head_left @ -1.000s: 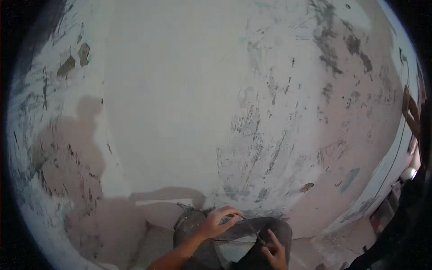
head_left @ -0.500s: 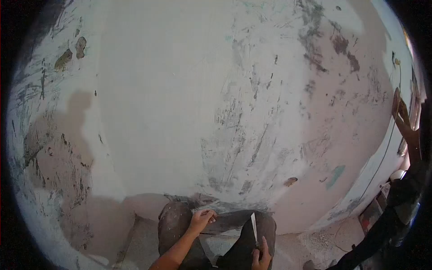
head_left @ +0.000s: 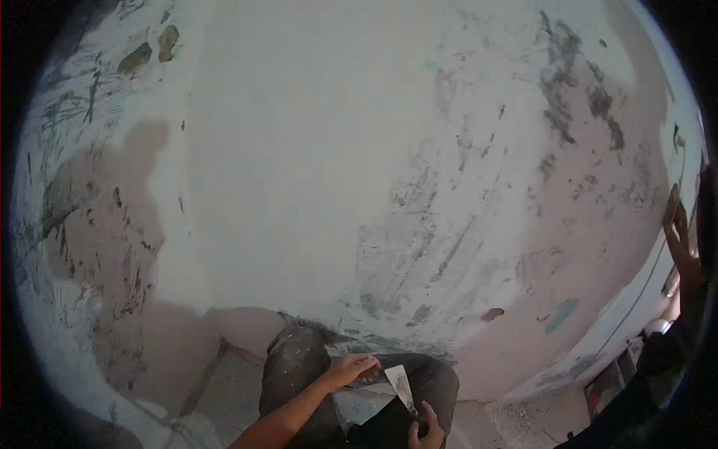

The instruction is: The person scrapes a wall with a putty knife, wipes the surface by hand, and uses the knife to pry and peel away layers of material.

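Note:
My right hand [head_left: 428, 429] is closed around the handle end of a putty knife [head_left: 400, 385], low in the view by my right knee. The blade points up and to the left, its pale flat face smudged with grey. My left hand [head_left: 353, 370] lies over the gap between my knees, left of the blade and apart from it. Its fingers are curled together; whether anything is in them I cannot make out. Before me rises a wall [head_left: 292, 165] with a smooth whitish area in the middle and rough grey-streaked patches on either side.
My bent knees [head_left: 295, 374] are close to the wall's foot. At the far right another person's hand [head_left: 677, 221] touches the wall edge, with a dark sleeve [head_left: 662, 359] below. Small debris [head_left: 516, 423] lies on the floor at the lower right.
The putty knife has turned from nearly edge-on to showing its flat face, and it has shifted left. My left hand has moved slightly right, towards the blade. The view has shifted a little.

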Available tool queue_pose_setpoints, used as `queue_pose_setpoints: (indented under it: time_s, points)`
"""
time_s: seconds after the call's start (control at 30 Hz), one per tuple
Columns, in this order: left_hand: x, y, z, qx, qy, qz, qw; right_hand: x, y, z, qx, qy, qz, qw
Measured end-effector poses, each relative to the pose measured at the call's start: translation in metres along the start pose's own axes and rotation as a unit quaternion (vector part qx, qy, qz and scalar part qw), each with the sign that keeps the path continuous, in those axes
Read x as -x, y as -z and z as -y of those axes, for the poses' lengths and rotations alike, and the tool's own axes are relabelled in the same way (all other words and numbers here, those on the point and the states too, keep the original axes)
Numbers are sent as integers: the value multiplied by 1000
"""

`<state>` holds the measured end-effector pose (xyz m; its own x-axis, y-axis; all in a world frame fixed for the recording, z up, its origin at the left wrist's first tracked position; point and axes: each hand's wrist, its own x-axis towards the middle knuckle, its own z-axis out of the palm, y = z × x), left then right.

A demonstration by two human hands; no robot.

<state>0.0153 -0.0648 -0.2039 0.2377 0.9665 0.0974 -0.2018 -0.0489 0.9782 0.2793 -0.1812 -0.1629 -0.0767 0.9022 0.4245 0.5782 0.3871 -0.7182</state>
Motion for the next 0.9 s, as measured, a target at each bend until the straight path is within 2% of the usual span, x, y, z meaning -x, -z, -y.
queue_pose_setpoints:
  time_s: [0.17,0.23,0.27,0.33,0.4,0.47,0.53,0.7,0.8,0.83,0.9]
  points:
    - [1,0,0,6,-26,29,999,-3,-3,0,3,22,-16,1000]
    - [-1,0,-2,-6,-23,28,999,-10,-3,-8,-74,-35,-17,996]
    - [-2,3,1,26,-28,34,999,-23,-5,-24,-75,-35,-16,996]
    - [1,2,2,61,-32,40,997,-52,-6,-61,-95,86,-68,989]
    - [4,1,-7,22,-42,7,999,-94,14,3,-150,15,-51,987]
    - [4,3,-2,19,-32,10,999,-137,31,55,-131,44,-27,990]
    - [2,4,-4,13,-24,12,1000,-172,50,101,6,153,-13,988]
    - [5,7,-2,-19,-20,16,1000,-240,60,152,90,325,-96,936]
    - [7,6,-10,-19,-11,15,1000,-259,76,178,208,353,-132,903]
    - [9,4,-12,-19,-4,9,1000,-262,83,185,212,354,-129,902]
    - [6,6,-2,16,-22,10,1000,-265,97,196,312,372,-120,866]
